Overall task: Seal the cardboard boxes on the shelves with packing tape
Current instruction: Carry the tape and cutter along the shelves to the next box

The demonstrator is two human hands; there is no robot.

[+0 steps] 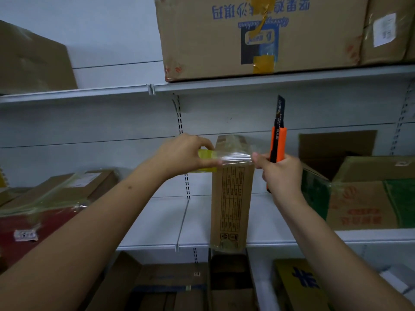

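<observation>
Shelf [258, 240] white metal, slotted uprights, pale wall [112, 41] behind.

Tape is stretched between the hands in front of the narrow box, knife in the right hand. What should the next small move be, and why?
Probably bring the knife blade down onto the stretched tape and cut it. The left hand holds the tape roll, the right hand pinches the free end while gripping the orange knife, and the blade points up, away from the strip. The strip hangs taut before the narrow box.

One head camera looks forward and slightly down, close to the shelves [224, 86], both forearms reaching in from below.
</observation>
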